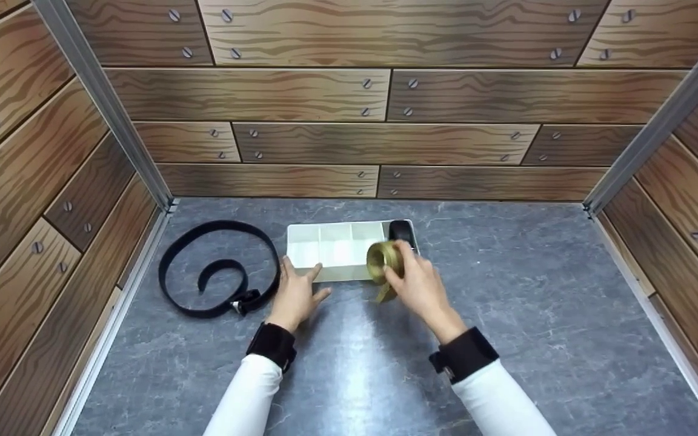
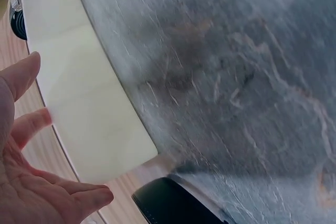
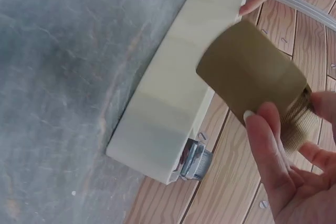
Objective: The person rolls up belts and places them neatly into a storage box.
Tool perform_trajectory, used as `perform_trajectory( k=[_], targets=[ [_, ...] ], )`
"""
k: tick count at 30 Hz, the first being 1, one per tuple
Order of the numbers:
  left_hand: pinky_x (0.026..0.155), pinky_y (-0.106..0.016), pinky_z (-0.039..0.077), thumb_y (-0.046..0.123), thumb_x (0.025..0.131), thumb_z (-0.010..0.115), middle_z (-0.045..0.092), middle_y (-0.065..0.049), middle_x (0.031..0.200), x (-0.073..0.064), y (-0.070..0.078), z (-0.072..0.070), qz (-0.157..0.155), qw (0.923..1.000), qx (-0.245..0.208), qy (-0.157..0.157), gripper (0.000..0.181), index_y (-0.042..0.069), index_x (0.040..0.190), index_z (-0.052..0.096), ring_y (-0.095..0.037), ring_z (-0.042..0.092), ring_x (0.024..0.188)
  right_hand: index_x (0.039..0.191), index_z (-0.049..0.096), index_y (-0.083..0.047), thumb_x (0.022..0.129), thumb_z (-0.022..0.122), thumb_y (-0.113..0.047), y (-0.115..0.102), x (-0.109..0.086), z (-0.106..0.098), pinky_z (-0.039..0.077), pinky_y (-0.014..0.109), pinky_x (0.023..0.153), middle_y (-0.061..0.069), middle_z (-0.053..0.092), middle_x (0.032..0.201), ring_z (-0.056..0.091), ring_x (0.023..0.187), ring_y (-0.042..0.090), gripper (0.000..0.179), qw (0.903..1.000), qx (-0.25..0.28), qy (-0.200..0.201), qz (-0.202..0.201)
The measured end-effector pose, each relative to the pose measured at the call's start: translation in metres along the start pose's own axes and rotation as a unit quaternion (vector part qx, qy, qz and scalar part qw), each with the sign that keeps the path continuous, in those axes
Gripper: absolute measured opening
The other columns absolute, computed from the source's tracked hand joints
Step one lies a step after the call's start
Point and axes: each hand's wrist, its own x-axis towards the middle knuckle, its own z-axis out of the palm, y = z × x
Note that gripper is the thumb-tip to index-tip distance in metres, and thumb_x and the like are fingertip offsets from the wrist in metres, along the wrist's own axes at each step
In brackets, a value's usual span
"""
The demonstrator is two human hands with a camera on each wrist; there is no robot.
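My right hand (image 1: pixel 425 287) pinches a rolled olive-green webbing belt (image 1: pixel 387 260) above the right front part of a white compartment tray (image 1: pixel 334 274). The belt's free end hangs below the roll; in the right wrist view this flat end (image 3: pixel 252 64) reaches toward the tray. Fingers spread, my left hand (image 1: pixel 295 297) rests at the tray's front left edge. Inside the rightmost compartment sits a rolled black belt (image 1: pixel 400 231), partly hidden by my right hand; its metal buckle (image 3: pixel 195 161) shows in the right wrist view.
Left of the tray lies a loosely coiled black belt (image 1: pixel 222 224) with its buckle (image 1: pixel 246 301) toward the front, close to my left hand. Wood-patterned walls (image 1: pixel 349 142) enclose the grey marbled surface (image 1: pixel 537 303) at the back and both sides.
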Motion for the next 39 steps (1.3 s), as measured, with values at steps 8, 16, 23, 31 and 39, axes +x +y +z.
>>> perform_trajectory(
  k=[8, 16, 23, 31, 39],
  targets=[
    [0.105, -0.058, 0.033, 0.038, 0.087, 0.073, 0.011, -0.051, 0.143, -0.005, 0.014, 0.006, -0.002, 0.9994, -0.027, -0.022, 0.059, 0.013, 0.138, 0.057, -0.061, 0.021, 0.134, 0.136, 0.05, -0.014, 0.092, 0.067, -0.024, 0.006, 0.026, 0.008, 0.053, 0.048, 0.059, 0.023, 0.065, 0.099, 0.065, 0.073, 0.04, 0.049, 0.9953, -0.007, 0.094, 0.018],
    [0.103, -0.061, 0.034, 0.037, 0.085, 0.076, 0.008, -0.049, 0.145, -0.008, 0.025, 0.014, 0.001, 0.9992, -0.029, -0.029, 0.063, 0.015, 0.14, 0.055, -0.062, 0.023, 0.133, 0.137, 0.048, -0.014, 0.094, 0.064, -0.027, 0.015, 0.043, 0.022, 0.052, 0.054, 0.059, 0.023, 0.061, 0.1, 0.063, 0.071, 0.047, 0.048, 0.991, -0.067, 0.115, 0.016],
    [0.104, -0.06, 0.034, 0.036, 0.084, 0.077, 0.009, -0.048, 0.146, -0.009, 0.034, 0.018, 0.013, 0.9992, -0.022, -0.031, 0.065, 0.016, 0.141, 0.055, -0.061, 0.024, 0.133, 0.137, 0.05, -0.014, 0.094, 0.063, -0.03, 0.019, 0.051, 0.025, 0.049, 0.054, 0.057, 0.025, 0.062, 0.098, 0.062, 0.068, 0.046, 0.048, 0.9904, -0.125, 0.045, 0.038],
    [0.106, -0.059, 0.031, 0.037, 0.083, 0.077, 0.009, -0.048, 0.146, -0.009, 0.042, 0.02, 0.027, 0.9989, 0.004, -0.039, 0.069, 0.02, 0.144, 0.051, -0.059, 0.026, 0.133, 0.13, 0.058, -0.012, 0.091, 0.064, -0.028, 0.026, 0.062, 0.031, 0.05, 0.054, 0.062, 0.025, 0.067, 0.098, 0.065, 0.075, 0.046, 0.043, 0.9867, -0.142, 0.0, 0.078],
    [0.105, -0.059, 0.033, 0.037, 0.082, 0.079, 0.016, -0.048, 0.144, -0.01, 0.043, 0.023, 0.033, 0.9988, 0.029, -0.02, 0.067, 0.021, 0.142, 0.054, -0.059, 0.03, 0.132, 0.119, 0.059, -0.009, 0.092, 0.065, -0.027, 0.038, 0.063, 0.046, 0.051, 0.055, 0.067, 0.026, 0.067, 0.101, 0.066, 0.084, 0.044, 0.033, 0.982, -0.154, -0.036, 0.103]
  ],
)
